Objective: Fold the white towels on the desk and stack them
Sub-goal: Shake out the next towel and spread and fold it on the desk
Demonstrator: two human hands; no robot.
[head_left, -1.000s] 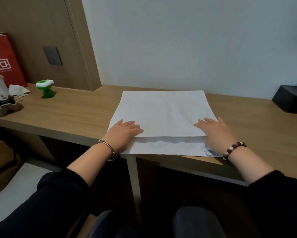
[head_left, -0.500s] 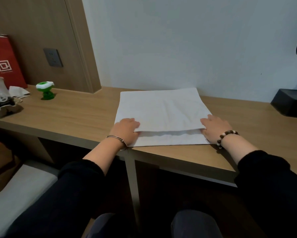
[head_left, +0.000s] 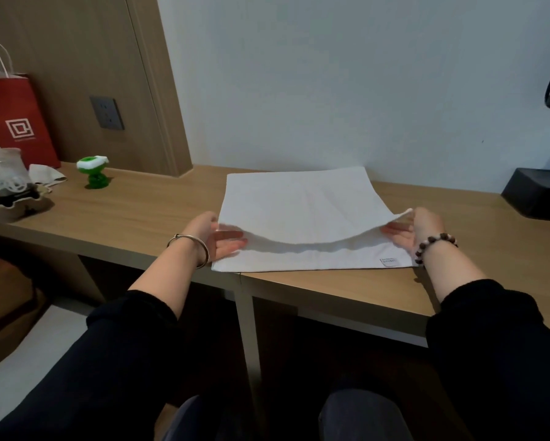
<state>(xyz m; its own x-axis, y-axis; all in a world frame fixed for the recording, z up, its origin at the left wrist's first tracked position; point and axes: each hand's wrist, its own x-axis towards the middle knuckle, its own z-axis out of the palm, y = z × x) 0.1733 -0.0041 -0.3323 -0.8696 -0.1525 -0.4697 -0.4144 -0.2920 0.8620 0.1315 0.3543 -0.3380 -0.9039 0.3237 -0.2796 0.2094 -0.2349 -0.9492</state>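
Far out to the left of my left hand I see a red paper carrier bag with white cord handles [head_left: 15, 119] standing against the wood wall panel, with a dark grey wall socket [head_left: 106, 113] on the panel beside it. In front of the bag sits a clear, crinkled plastic-wrapped bundle in a pale tray [head_left: 4, 189], and next to that a small green-and-white plastic toy figure [head_left: 93, 173] stands upright on the light wooden tabletop [head_left: 146, 211].

My left hand [head_left: 218, 238], a thin silver bangle [head_left: 189, 249] at its wrist, is palm-up with the fingers slid under the near-left corner of the top layer of the white folded towel [head_left: 299, 202]; the thumb lies on top, so it has that corner pinched and lifted a little. The towel lies between my two hands, near the front edge of the tabletop, and its top layer sags in a curve from one lifted corner to the other. The bottom layer lies flat, with a small sewn label [head_left: 388, 261] just left of my right wrist.

My right hand [head_left: 416, 229], wearing a brown and white bead bracelet [head_left: 434, 246], grips the near-right corner of the same top layer, held clear of the layer below.

Well to the right of that hand is a black box [head_left: 534, 195] by the white wall.
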